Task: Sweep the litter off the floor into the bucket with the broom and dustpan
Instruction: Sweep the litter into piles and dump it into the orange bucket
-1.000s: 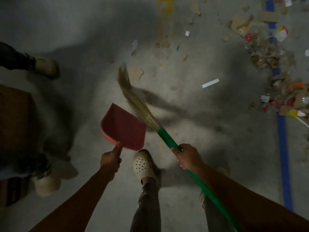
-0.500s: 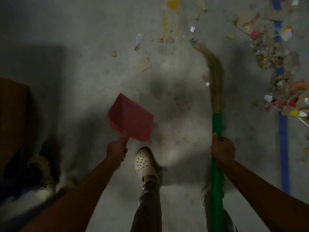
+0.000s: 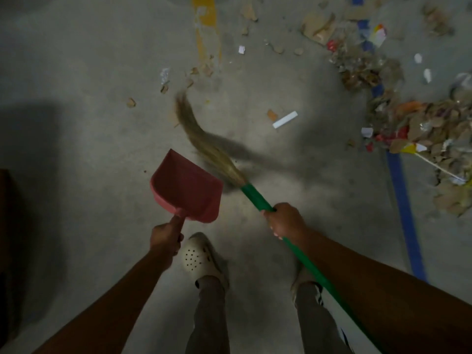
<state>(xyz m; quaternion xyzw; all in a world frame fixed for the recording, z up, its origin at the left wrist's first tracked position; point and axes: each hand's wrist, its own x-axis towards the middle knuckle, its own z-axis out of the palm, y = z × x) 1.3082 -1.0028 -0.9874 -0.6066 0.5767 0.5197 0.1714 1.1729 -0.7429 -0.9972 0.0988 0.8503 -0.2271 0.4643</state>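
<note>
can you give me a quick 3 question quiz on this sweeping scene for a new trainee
1. True or false: the red dustpan already holds litter.
2. Which hand grips the green broom? A) left hand B) right hand C) both
3. Fill in: the big litter pile lies along the ______ floor stripe.

Key:
1. False. The dustpan looks empty and is held up off the floor.
2. B. The left hand holds only the dustpan handle.
3. Blue. The pile is on the person's right side, and only loose scraps lie near the yellow stripe.
</note>
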